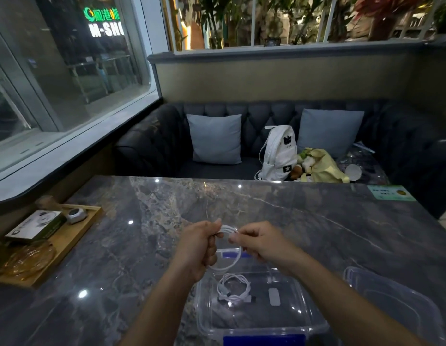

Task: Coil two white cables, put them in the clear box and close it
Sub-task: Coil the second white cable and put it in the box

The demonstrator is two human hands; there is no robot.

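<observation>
Glowing at upper left, a sign (106,29) reads "M-SH", then cuts off. At centre, the left hand (199,245) and right hand (262,243) each pinch a looped white cable (239,255) above the marbled tabletop (316,233); a second cable (233,289) lies coiled in the clear plastic box (199,320) below.

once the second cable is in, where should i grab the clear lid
Probably its raised rim on the edge nearest the clear box, right hand coming from above: the lid lies flat on the table, so only the rim offers a pinch.
</observation>
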